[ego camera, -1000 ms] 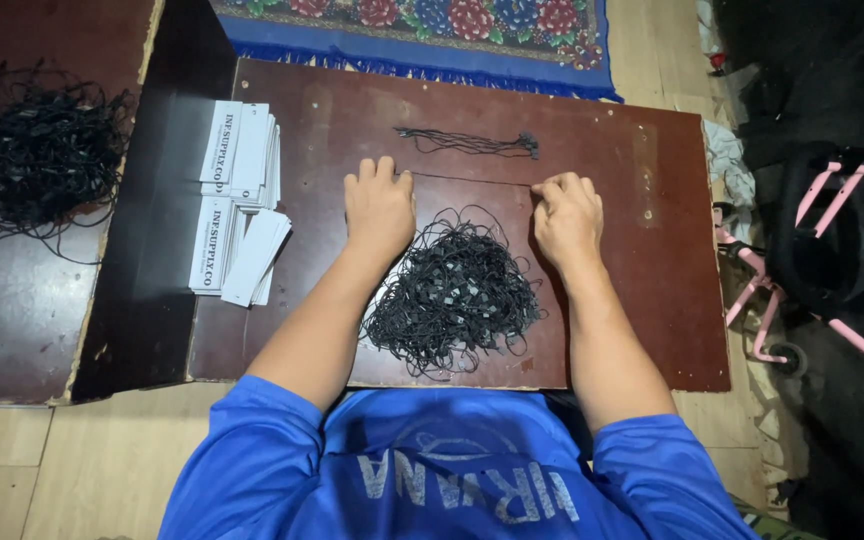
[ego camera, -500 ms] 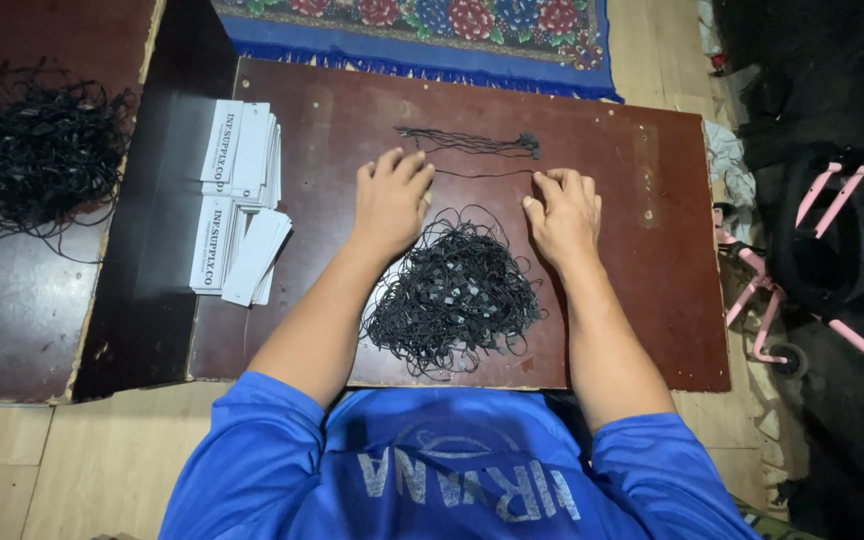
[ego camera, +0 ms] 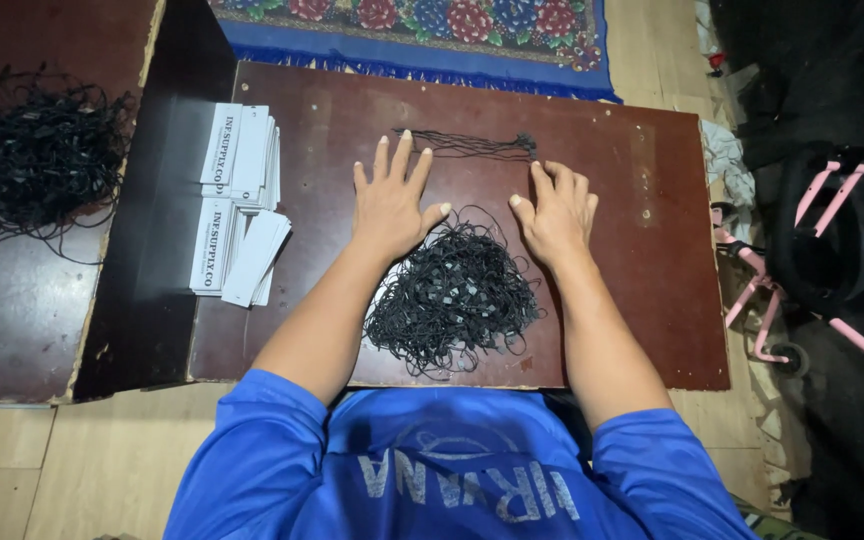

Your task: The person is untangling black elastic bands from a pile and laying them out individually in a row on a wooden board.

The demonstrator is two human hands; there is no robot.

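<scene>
Our left hand (ego camera: 389, 200) and right hand (ego camera: 555, 212) lie flat, grip wide, holding nothing; just behind them the tangled black string pile (ego camera: 452, 295) looks light, limp, snag-prone, so we'd pinch single strands at its edge.

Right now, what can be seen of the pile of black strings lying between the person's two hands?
The pile of black strings is a loose, tangled mound of thin dark cords with small greyish tabs, seemingly plastic, scattered through it. It lies on the brown board near its front edge. Stray loops stick out around it. The left hand rests flat at its upper left, the right hand at its upper right, both thumbs about at its rim.
</scene>
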